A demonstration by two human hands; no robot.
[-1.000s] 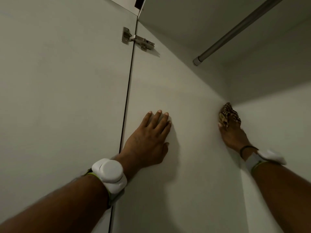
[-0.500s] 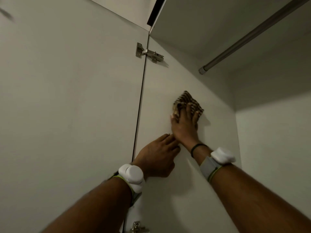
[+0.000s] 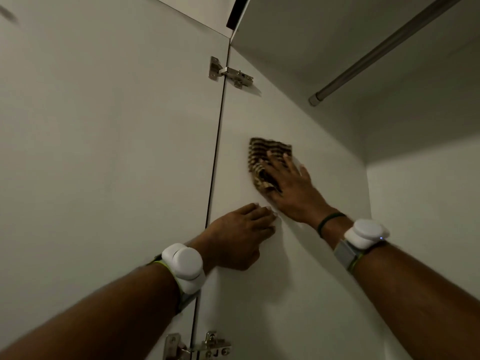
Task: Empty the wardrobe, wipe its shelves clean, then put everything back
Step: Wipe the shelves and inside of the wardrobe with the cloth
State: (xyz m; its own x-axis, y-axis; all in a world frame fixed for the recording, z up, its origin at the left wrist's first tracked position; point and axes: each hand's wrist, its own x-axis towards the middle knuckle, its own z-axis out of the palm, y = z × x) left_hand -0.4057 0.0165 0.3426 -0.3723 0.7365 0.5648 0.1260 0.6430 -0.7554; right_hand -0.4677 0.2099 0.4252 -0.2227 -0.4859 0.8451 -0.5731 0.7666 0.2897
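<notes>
Cloth (image 3: 262, 155) sits under right hand (image 3: 293, 189) on wardrobe wall (image 3: 298, 294).

Single head view, close in, tilted upward into wardrobe side panel (image 3: 272, 281), door (image 3: 104, 152) left, rail (image 3: 384, 50) overhead.

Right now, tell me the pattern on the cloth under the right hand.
The cloth has dark brown and tan stripes, seen in the head view, the only one.
</notes>
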